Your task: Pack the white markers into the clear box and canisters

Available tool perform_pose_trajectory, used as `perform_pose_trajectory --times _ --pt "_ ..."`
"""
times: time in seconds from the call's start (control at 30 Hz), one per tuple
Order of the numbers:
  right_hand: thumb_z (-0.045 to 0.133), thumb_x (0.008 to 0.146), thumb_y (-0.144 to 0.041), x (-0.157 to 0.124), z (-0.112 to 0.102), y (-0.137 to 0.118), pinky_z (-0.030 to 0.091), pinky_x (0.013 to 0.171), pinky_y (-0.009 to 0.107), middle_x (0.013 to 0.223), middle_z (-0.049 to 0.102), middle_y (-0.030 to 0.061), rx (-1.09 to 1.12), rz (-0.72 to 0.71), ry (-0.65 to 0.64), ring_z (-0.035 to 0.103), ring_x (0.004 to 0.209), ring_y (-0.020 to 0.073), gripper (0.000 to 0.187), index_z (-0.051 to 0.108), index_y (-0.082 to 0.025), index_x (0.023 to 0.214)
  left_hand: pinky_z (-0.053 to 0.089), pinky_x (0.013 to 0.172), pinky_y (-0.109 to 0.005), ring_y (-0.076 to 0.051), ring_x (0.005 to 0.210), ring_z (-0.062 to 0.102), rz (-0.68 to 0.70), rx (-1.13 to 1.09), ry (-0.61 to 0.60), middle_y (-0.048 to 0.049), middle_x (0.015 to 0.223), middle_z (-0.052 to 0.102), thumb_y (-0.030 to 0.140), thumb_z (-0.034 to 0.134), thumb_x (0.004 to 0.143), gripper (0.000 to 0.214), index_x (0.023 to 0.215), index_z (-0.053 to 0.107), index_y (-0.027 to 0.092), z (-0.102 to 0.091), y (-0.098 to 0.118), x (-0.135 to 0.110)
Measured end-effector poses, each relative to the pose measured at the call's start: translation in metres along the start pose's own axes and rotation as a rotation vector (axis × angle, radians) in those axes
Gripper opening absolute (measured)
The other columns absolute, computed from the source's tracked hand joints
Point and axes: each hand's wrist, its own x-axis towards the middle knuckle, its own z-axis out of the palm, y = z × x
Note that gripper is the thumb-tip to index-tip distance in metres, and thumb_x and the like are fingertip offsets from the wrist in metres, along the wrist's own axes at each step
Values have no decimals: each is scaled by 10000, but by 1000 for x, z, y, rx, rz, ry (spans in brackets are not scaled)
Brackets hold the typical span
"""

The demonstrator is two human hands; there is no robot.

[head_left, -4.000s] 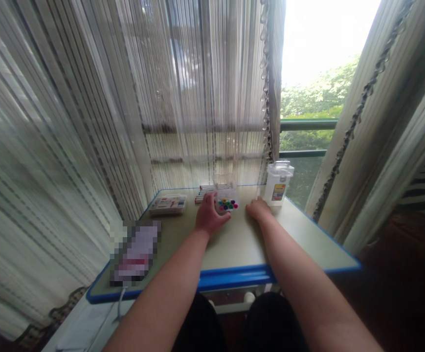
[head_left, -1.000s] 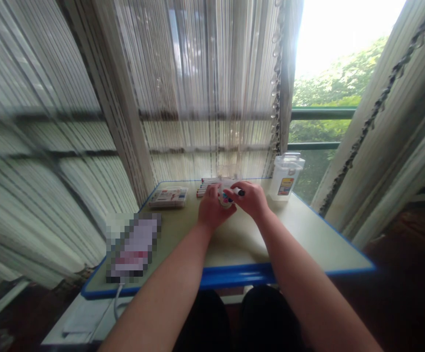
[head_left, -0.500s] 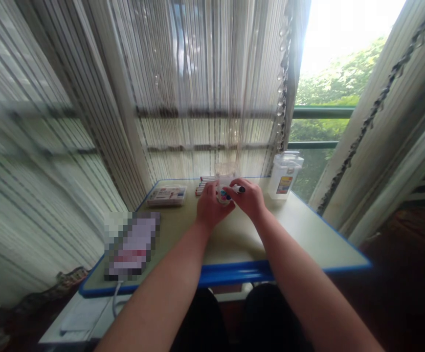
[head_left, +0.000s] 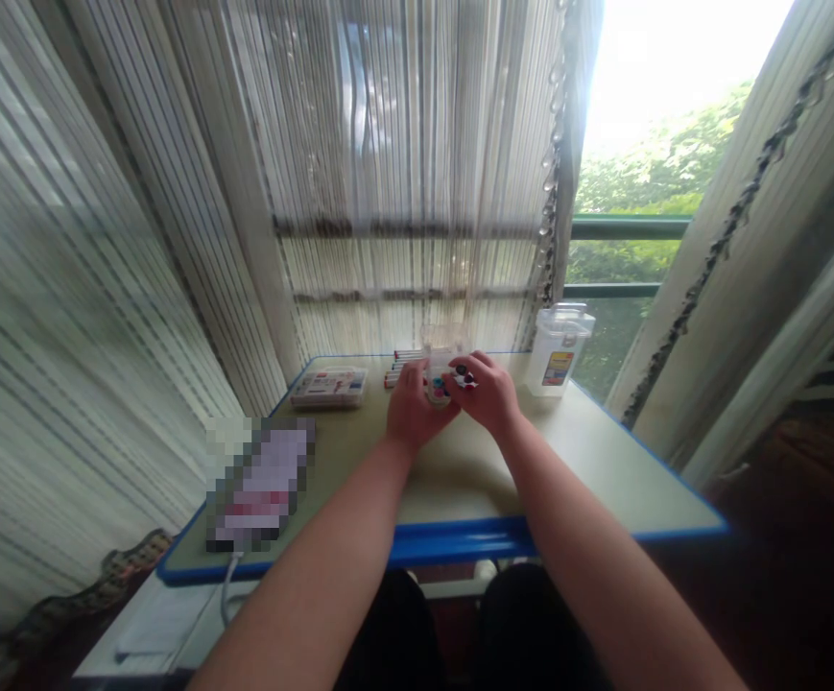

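Near the back of the table, my left hand (head_left: 415,411) is wrapped around the left side of a clear plastic box (head_left: 445,338) whose lid stands open. Colourful round marker ends (head_left: 438,387) show inside it. My right hand (head_left: 494,393) pinches a marker (head_left: 462,370) at the box's opening, its dark end facing me. Fingers cover most of this marker, so how far it sits inside the box I cannot tell. Just left of the box, several white markers (head_left: 403,369) with coloured tips lie side by side, partly behind my left hand.
A flat clear case (head_left: 330,386) lies on the back left of the blue-edged table (head_left: 460,539). At the back right stands a clear lidded container (head_left: 555,355) with a handle. A blurred-out phone (head_left: 264,485) with a cable (head_left: 229,585) occupies the left edge. Curtains hang behind.
In my right hand the marker has turned: its dark end pointed right before and now faces me over the box. My left hand stays on the box.
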Motion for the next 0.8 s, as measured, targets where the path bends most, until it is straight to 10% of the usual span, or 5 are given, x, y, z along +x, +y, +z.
perform_pose_trajectory --times 0.5,0.8 --pt "507 718 -200 0 -5 3 435 615 264 729 586 20 76 -2 50 517 607 134 174 657 -210 807 515 666 -313 -198 843 574 -32 -1 -21 -104 1027 541 359 685 609 635 1147 418 153 -1 1 0" --pt "402 826 -424 7 20 40 467 689 305 901 645 84 354 468 207 581 809 189 356 640 -177 919 516 732 -349 -212 875 566 -45 -16 -44 -88 1055 521 296 698 564 673 1155 396 181 -1 3 0"
